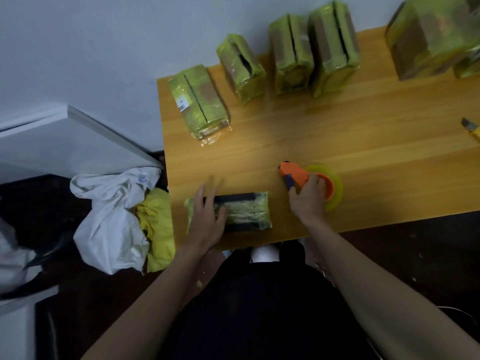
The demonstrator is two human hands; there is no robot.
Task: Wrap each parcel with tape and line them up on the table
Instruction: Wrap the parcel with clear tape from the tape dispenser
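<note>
A small dark parcel (244, 211) partly wrapped in yellow-green tape lies flat near the front edge of the wooden table (337, 141). My left hand (207, 219) rests flat on its left half, fingers spread. To its right, my right hand (307, 196) grips an orange tape dispenser (293, 176) carrying a yellow-green tape roll (335, 188), set down on the table. Several taped cardboard parcels stand along the far edge: one lying at the left (198, 100), then upright ones (240, 68), (291, 54), (333, 48), and a larger one (431, 37) at the far right.
A yellow utility knife (471, 129) lies at the table's right edge. On the floor left of the table sit a white sack (111, 222) and yellow material (158, 229). A white board (65, 141) leans at the left.
</note>
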